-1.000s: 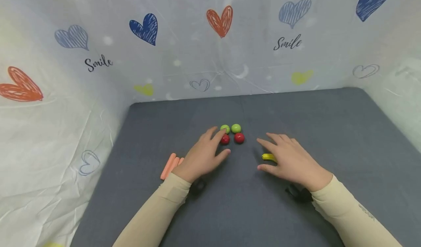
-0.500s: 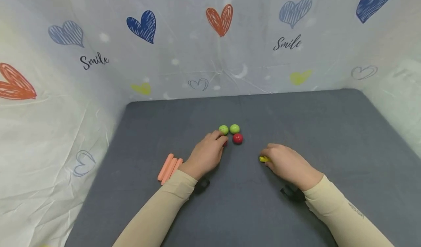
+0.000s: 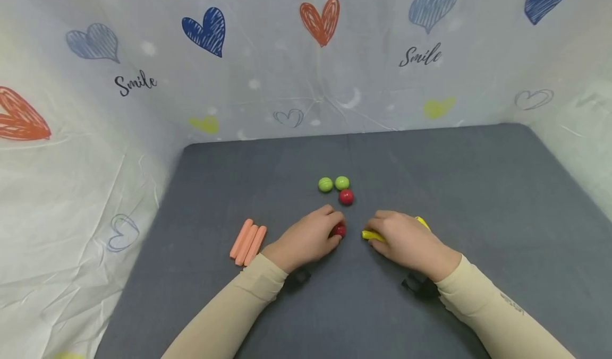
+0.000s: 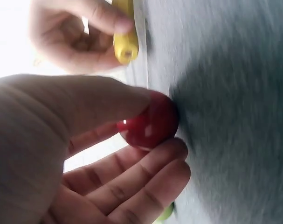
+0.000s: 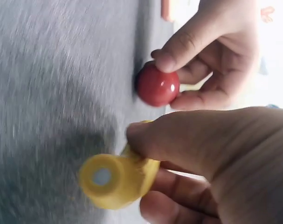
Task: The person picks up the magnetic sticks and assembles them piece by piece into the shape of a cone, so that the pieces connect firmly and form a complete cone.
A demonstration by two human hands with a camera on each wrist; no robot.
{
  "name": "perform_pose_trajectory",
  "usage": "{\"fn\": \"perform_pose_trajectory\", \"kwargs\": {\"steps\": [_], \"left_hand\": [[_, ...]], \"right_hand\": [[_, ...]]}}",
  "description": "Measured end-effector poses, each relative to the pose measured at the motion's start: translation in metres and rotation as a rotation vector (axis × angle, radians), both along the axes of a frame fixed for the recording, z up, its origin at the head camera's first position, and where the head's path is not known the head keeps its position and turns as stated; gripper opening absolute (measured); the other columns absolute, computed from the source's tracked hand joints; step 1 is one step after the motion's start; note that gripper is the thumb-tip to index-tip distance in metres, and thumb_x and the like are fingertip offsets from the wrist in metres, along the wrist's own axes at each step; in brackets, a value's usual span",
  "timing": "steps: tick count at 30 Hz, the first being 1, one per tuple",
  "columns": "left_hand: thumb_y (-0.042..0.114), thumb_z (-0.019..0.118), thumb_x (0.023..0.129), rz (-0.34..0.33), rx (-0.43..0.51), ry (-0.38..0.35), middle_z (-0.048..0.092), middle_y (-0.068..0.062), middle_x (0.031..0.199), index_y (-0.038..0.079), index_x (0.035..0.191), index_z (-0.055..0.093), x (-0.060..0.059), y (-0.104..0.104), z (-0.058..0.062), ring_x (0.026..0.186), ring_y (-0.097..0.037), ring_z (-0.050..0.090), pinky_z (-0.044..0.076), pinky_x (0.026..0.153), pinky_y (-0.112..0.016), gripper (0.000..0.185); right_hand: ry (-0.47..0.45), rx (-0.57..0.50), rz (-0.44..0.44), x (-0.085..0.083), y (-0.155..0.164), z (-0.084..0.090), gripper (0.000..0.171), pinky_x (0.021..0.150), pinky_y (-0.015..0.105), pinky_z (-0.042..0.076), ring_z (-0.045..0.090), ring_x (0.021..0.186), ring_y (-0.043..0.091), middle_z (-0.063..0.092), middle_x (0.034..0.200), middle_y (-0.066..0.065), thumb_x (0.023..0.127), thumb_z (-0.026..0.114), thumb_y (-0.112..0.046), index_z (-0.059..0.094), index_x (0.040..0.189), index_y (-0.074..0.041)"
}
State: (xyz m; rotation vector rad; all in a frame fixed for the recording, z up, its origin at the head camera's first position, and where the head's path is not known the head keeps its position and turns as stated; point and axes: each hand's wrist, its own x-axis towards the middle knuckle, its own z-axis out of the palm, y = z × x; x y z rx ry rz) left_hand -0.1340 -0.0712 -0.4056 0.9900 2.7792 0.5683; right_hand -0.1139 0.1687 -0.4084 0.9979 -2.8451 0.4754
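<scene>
With thumb and fingers my left hand (image 3: 308, 240) pinches a glossy red ball (image 3: 339, 230) low over the grey table; the left wrist view shows the ball (image 4: 153, 122) between thumb and fingertips. My right hand (image 3: 412, 245) grips a yellow toy banana (image 3: 372, 235), its far end showing beyond the knuckles. A round end with a pale centre is visible on the banana (image 5: 114, 179) in the right wrist view. The two hands face each other, a small gap between ball and banana. Behind them lie a second red ball (image 3: 346, 197) and two green balls (image 3: 325, 184).
Several salmon-coloured sticks (image 3: 248, 242) lie side by side left of my left forearm. The grey table (image 3: 478, 189) ends at a white cloth (image 3: 373, 83) printed with hearts, which hangs at the back and sides.
My left hand has closed on one red ball and drawn it nearer, away from the other balls. My right hand has closed round the banana and moved it slightly left.
</scene>
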Motion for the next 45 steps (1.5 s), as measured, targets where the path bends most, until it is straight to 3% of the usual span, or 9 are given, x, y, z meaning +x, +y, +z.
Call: {"fn": "perform_pose_trajectory", "kwargs": {"steps": [9, 21, 27, 35, 45], "left_hand": [[0.022, 0.072, 0.102, -0.068, 0.027, -0.046, 0.059, 0.003, 0.099, 0.016, 0.110, 0.068, 0.007, 0.005, -0.002, 0.079, -0.008, 0.055, 0.048, 0.069, -0.021, 0.011], [0.025, 0.074, 0.100, -0.087, 0.025, -0.057, 0.063, 0.002, 0.105, 0.016, 0.115, 0.070, 0.009, 0.006, -0.003, 0.084, -0.008, 0.056, 0.050, 0.073, -0.020, 0.018], [0.022, 0.074, 0.099, -0.131, 0.004, -0.091, 0.062, 0.002, 0.107, 0.015, 0.124, 0.070, 0.009, 0.002, 0.003, 0.086, -0.009, 0.056, 0.049, 0.074, -0.021, 0.025], [0.016, 0.070, 0.101, -0.202, 0.010, -0.138, 0.058, 0.003, 0.099, 0.018, 0.129, 0.072, 0.008, -0.002, 0.006, 0.079, -0.010, 0.053, 0.045, 0.070, -0.021, 0.028], [0.011, 0.068, 0.100, -0.225, -0.042, -0.159, 0.063, 0.003, 0.107, 0.016, 0.135, 0.070, 0.008, -0.003, 0.008, 0.085, -0.008, 0.055, 0.047, 0.076, -0.020, 0.036]], "right_hand": [[-0.014, -0.029, 0.034, 0.004, -0.007, -0.002, 0.016, 0.068, 0.027, 0.053, 0.055, 0.072, 0.007, 0.059, 0.084, -0.006, 0.084, 0.085, -0.006, 0.075, 0.096, -0.010], [0.022, -0.005, 0.083, 0.003, -0.011, -0.008, 0.022, 0.070, 0.028, 0.055, 0.057, 0.074, 0.009, 0.063, 0.087, -0.004, 0.084, 0.088, -0.010, 0.078, 0.103, -0.009], [0.051, -0.019, 0.097, 0.002, -0.012, -0.012, 0.025, 0.073, 0.029, 0.057, 0.059, 0.078, 0.011, 0.065, 0.089, -0.002, 0.084, 0.089, -0.010, 0.078, 0.106, -0.008], [0.082, -0.045, 0.121, 0.000, -0.012, -0.014, 0.022, 0.077, 0.032, 0.058, 0.063, 0.084, 0.013, 0.068, 0.094, -0.002, 0.085, 0.088, -0.012, 0.078, 0.105, -0.009], [0.075, -0.059, 0.136, -0.001, -0.012, -0.016, 0.022, 0.080, 0.035, 0.057, 0.065, 0.089, 0.016, 0.071, 0.097, -0.002, 0.087, 0.085, -0.006, 0.078, 0.107, -0.009]]}}
